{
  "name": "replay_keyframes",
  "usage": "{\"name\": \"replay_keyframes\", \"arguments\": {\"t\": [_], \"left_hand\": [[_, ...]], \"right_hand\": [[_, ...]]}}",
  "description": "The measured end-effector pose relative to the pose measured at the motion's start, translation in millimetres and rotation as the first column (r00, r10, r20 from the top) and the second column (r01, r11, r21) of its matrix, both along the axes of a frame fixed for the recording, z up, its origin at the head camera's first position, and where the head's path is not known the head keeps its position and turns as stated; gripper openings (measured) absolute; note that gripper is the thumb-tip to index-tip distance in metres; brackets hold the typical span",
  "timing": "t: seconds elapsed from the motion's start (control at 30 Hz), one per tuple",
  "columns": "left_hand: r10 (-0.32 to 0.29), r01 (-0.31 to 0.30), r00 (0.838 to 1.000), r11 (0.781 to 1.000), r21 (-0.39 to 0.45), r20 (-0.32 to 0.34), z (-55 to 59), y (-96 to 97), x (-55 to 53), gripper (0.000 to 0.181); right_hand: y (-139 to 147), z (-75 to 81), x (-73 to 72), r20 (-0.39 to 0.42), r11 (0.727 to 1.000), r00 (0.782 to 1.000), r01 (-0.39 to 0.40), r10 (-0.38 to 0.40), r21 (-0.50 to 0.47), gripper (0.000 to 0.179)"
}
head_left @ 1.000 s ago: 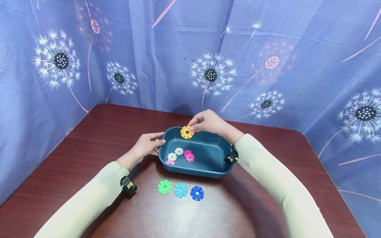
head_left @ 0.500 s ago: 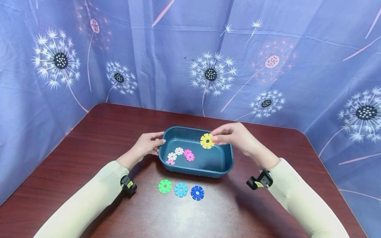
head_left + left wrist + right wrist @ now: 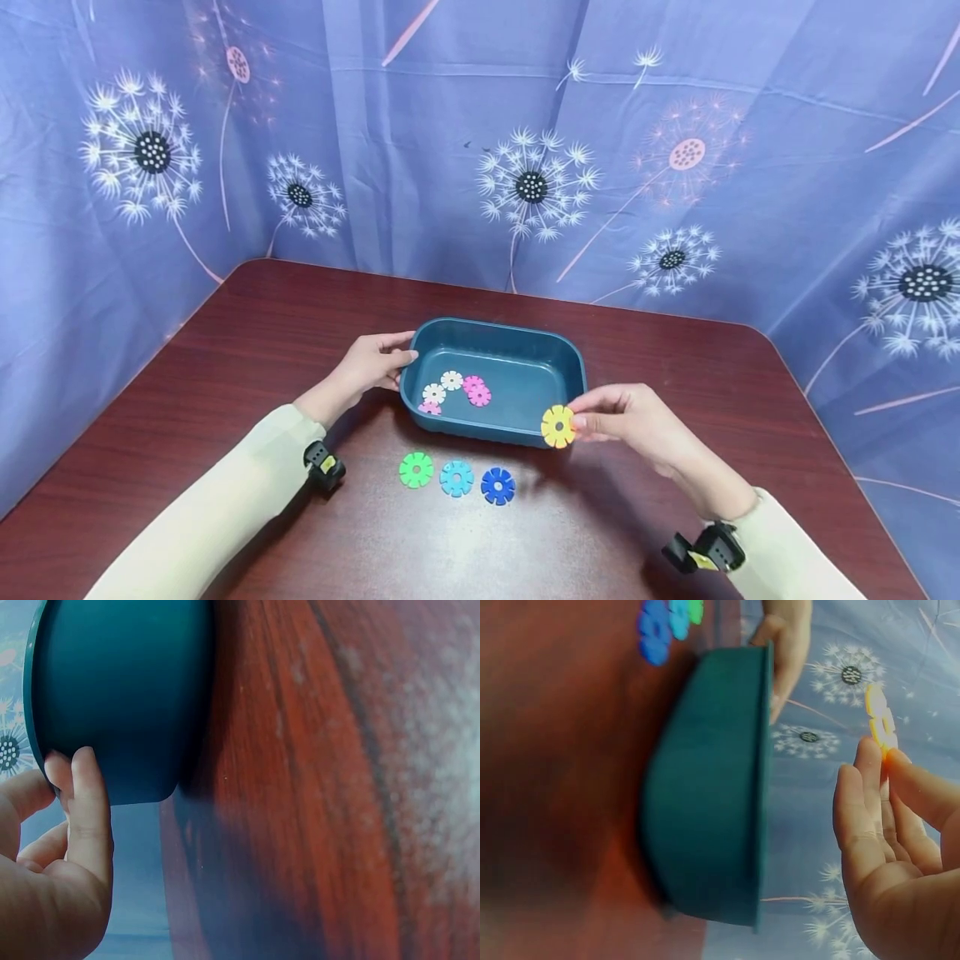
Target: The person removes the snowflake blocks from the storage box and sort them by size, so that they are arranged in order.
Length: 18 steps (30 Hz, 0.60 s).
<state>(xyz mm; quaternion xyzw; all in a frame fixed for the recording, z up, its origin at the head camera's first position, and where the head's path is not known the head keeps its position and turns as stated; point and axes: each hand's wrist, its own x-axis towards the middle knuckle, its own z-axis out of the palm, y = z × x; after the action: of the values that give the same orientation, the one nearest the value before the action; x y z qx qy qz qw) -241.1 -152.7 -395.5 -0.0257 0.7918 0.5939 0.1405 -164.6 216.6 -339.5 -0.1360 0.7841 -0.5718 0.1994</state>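
My left hand (image 3: 367, 365) grips the left end of a dark teal basin (image 3: 525, 393), thumb at the rim; in the left wrist view its fingers (image 3: 90, 810) lie against the outer wall. My right hand (image 3: 633, 423) pinches a yellow notched flower-shaped disc (image 3: 550, 427) between thumb and fingertips. The disc overlaps the basin's front right corner in the head view and stands edge-on, raised, in the right wrist view. Inside the basin lie white discs (image 3: 433, 388) and pink discs (image 3: 480, 397), toward the left.
In front of the basin, a green disc (image 3: 407, 471), a light blue disc (image 3: 447, 480) and a dark blue disc (image 3: 490, 487) lie in a row on the dark red wooden table (image 3: 322, 292). A blue dandelion-print curtain (image 3: 420, 167) hangs behind the table.
My right hand has carried the yellow disc from above the basin's back rim rightward and toward me, to its front right corner. The left hand and the basin have stayed put.
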Motion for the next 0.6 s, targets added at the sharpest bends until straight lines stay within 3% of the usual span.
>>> {"name": "replay_keyframes", "arguments": {"t": [0.2,0.6], "left_hand": [[0.004,-0.004,1.000,1.000,-0.002,-0.001,0.1,-0.1,0.4,0.054],[-0.002,0.002,1.000,1.000,-0.013,-0.015,0.7,-0.3,1.9,0.055]], "right_hand": [[9,-17.6,12.7,0.079,0.999,0.996,-0.037,0.039,-0.026,0.044],[10,-49.1,20.7,0.221,0.999,0.975,-0.031,0.027,0.015,0.043]]}}
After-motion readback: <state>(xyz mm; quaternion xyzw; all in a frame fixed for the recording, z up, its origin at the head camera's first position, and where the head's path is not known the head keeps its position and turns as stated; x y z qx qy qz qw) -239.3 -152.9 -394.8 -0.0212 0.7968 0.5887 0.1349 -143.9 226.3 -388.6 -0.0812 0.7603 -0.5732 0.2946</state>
